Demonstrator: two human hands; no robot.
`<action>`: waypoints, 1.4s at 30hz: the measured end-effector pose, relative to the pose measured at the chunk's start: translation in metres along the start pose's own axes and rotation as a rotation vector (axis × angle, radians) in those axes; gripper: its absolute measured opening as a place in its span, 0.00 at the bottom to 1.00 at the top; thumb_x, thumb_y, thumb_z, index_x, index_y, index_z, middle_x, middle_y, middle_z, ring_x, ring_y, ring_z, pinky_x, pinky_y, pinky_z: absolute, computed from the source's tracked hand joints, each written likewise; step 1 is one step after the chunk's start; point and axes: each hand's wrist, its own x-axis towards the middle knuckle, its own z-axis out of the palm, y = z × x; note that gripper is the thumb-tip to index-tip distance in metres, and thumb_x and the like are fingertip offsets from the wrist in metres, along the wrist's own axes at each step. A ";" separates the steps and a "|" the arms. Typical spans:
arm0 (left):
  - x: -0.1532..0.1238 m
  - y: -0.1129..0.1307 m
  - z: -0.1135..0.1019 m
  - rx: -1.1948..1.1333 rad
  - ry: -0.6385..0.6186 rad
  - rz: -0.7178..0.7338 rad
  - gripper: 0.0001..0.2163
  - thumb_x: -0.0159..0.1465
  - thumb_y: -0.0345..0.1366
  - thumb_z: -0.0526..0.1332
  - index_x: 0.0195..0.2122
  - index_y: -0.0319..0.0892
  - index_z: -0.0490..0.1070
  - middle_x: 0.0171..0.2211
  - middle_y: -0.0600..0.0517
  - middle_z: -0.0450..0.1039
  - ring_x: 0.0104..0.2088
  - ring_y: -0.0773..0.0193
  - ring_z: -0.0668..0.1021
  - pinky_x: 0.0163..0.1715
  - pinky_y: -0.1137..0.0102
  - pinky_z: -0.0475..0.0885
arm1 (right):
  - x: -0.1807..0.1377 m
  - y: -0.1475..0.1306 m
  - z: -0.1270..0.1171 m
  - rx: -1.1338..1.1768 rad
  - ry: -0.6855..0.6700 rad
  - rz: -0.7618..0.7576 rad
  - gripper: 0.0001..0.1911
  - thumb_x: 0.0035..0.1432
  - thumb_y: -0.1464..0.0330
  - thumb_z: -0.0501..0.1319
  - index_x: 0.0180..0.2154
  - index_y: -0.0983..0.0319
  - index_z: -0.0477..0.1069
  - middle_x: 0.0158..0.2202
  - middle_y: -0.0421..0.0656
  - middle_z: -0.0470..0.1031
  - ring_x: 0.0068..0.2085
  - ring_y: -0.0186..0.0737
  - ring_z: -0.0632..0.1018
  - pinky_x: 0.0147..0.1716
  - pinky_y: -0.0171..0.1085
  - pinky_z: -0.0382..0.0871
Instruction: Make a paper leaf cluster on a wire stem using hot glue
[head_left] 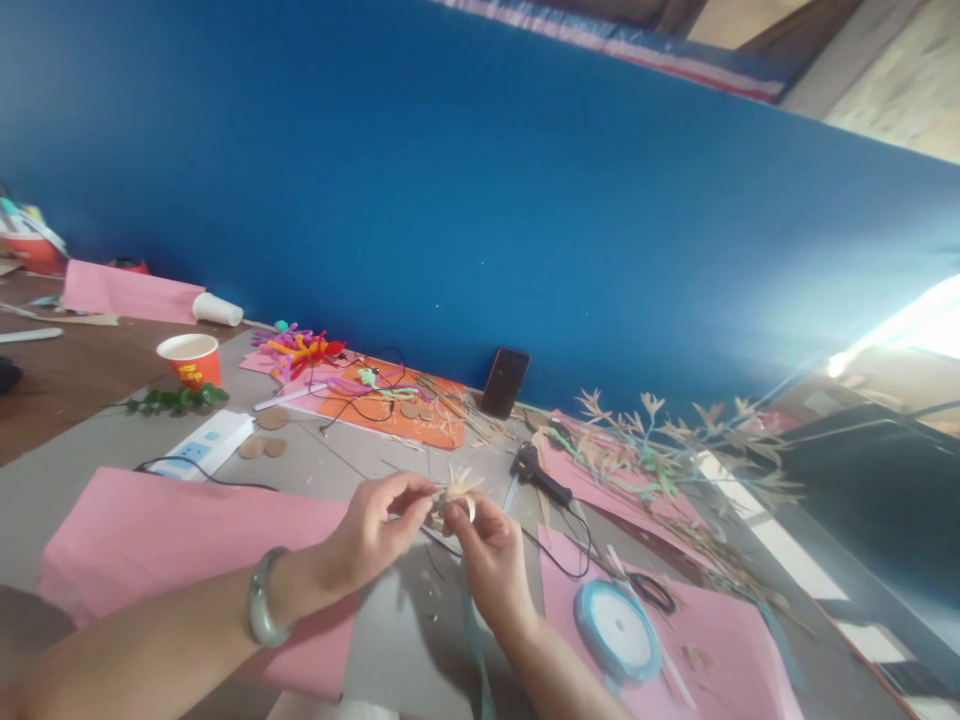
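Observation:
My left hand (379, 530) and my right hand (491, 560) meet over the table, fingertips pinched on a small pale craft flower (459, 484) with thin, straw-like petals. Its lower part is hidden by my fingers. A light blue ribbon (474, 640) hangs below my right hand; whether it is fixed to the flower I cannot tell. On pink paper to the right lies a ribbon spool (618, 632) with light blue ribbon. Behind my right hand rests a black hot glue gun (541, 476).
A red paper cup (190, 360), green leaves (176, 400) and a white power strip (206, 445) stand left. Coloured pipe cleaners (300, 350) lie at the back, near a phone (506, 383) against the blue wall. Right are black-handled scissors (651, 592) and dried pale stems (652, 440).

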 end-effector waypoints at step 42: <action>-0.007 -0.008 -0.001 0.458 0.085 0.369 0.07 0.64 0.32 0.58 0.28 0.41 0.70 0.23 0.52 0.71 0.25 0.68 0.73 0.28 0.75 0.67 | -0.005 0.008 0.005 0.053 -0.061 0.083 0.11 0.54 0.64 0.65 0.24 0.63 0.72 0.23 0.37 0.66 0.27 0.33 0.66 0.29 0.32 0.60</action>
